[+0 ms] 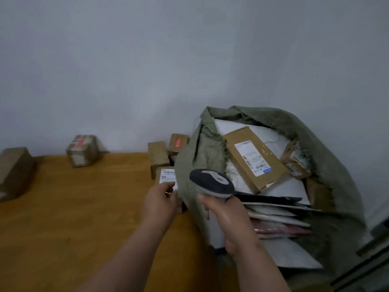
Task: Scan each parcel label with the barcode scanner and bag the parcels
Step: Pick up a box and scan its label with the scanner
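My right hand (228, 216) grips a grey and dark blue barcode scanner (211, 182), held over the near rim of a green woven sack (328, 148). The sack stands open at the table's right end, full of cardboard boxes and white mailers; a flat box with a white label (255, 159) lies on top. My left hand (161, 202) reaches to a small cardboard parcel with a white label (167, 175) on the table beside the sack, fingers curled on its near edge. The sack hides part of that parcel.
The wooden table (84, 207) runs along a grey wall. Two more boxes (160, 153) stand behind the labelled parcel, one with red tape (178, 142). A taped box (82, 150) sits at the back, another box (14, 171) at the far left.
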Tool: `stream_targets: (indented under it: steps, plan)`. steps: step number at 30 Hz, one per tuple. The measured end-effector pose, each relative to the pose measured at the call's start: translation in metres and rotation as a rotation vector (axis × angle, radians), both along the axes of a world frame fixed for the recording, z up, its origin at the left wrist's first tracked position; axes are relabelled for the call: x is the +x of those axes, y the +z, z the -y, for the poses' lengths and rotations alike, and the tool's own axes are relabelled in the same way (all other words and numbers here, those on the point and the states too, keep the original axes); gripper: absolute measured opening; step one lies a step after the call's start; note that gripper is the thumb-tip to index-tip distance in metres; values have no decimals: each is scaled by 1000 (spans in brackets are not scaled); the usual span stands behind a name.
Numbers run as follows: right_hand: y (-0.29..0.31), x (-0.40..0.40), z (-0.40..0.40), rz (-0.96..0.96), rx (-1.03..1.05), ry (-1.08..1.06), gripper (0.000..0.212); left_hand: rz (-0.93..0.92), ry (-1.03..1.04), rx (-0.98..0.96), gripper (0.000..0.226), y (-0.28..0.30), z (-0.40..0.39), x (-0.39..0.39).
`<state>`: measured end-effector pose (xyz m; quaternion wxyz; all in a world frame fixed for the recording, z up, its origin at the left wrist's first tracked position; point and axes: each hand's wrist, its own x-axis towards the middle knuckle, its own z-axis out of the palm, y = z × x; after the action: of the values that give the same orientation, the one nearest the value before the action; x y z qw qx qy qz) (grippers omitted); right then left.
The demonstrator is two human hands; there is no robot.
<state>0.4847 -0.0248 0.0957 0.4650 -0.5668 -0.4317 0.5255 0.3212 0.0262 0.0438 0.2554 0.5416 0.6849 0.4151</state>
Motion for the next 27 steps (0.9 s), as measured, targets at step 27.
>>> stream_targets:
  steps: [27]
  plan:
    - [-48,-437,-85,3,-185,482,28,149,708,-234,55,-79,43,-440]
